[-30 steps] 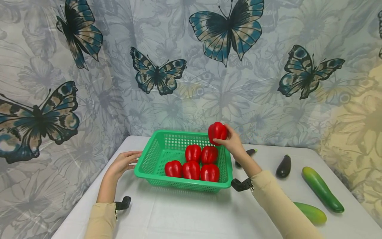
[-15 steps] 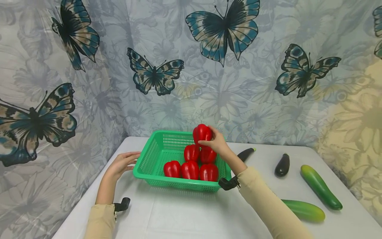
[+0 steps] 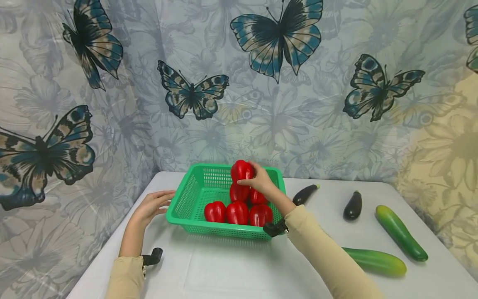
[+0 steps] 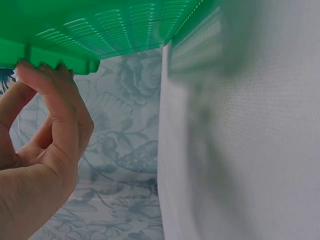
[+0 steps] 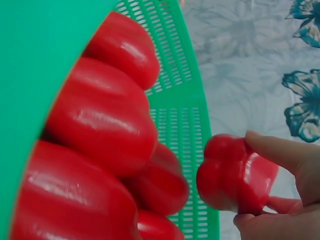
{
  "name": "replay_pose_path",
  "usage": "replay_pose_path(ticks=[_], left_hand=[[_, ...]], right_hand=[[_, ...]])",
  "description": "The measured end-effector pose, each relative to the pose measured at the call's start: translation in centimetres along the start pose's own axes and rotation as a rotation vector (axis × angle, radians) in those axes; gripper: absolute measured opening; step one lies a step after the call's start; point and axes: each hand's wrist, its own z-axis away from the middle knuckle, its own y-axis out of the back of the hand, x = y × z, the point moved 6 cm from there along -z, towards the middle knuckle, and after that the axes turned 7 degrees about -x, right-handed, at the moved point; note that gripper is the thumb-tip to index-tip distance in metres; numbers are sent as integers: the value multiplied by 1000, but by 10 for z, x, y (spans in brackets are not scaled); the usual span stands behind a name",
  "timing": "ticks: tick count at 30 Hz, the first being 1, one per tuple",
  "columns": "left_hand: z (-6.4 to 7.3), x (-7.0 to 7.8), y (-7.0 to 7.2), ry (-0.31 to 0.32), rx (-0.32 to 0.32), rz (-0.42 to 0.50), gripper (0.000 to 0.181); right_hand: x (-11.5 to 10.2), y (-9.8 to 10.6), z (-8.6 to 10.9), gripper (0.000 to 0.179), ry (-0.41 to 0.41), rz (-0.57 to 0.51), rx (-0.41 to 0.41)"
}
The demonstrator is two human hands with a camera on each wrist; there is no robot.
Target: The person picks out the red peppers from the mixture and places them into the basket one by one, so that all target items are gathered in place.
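Observation:
In the head view, my right hand (image 3: 260,181) holds a red bell pepper (image 3: 241,171) between thumb and fingers. It is above the back of a green basket (image 3: 224,229). The right wrist view shows this same pepper (image 5: 232,172) gripped from the side, apart from the others. Several more red bell peppers (image 3: 237,213) sit in the basket's middle and right part. At the basket's left end, my left hand (image 3: 150,206) touches the rim with its fingertips. From the left wrist view, the fingers (image 4: 62,112) bend softly against the basket rim (image 4: 80,64).
Right of the basket lie two eggplants, one near it (image 3: 305,194) and one farther out (image 3: 353,206). Two green cucumber-like vegetables, one in front (image 3: 377,261) and one at the right (image 3: 401,232), rest on the white table (image 3: 224,270). A butterfly-print cloth (image 3: 231,137) hangs behind.
My right hand has carried the bell pepper left from the basket's back right corner and slightly down, over the back row of peppers. The left hand stays at the rim.

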Motion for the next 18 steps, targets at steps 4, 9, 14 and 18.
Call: replay_pose_path(ticks=[4, 9, 14, 18], left_hand=[[-1, -1, 0, 10, 6, -1, 58], [-2, -3, 0, 14, 9, -7, 59], [-3, -2, 0, 7, 7, 3, 58], [-3, -1, 0, 7, 7, 2, 57]], right_hand=[[0, -7, -5, 85, 0, -1, -20], [-2, -16, -9, 85, -11, 32, -35], [-5, -23, -12, 84, -6, 48, -35], [-4, -27, -17, 85, 0, 48, -35]])
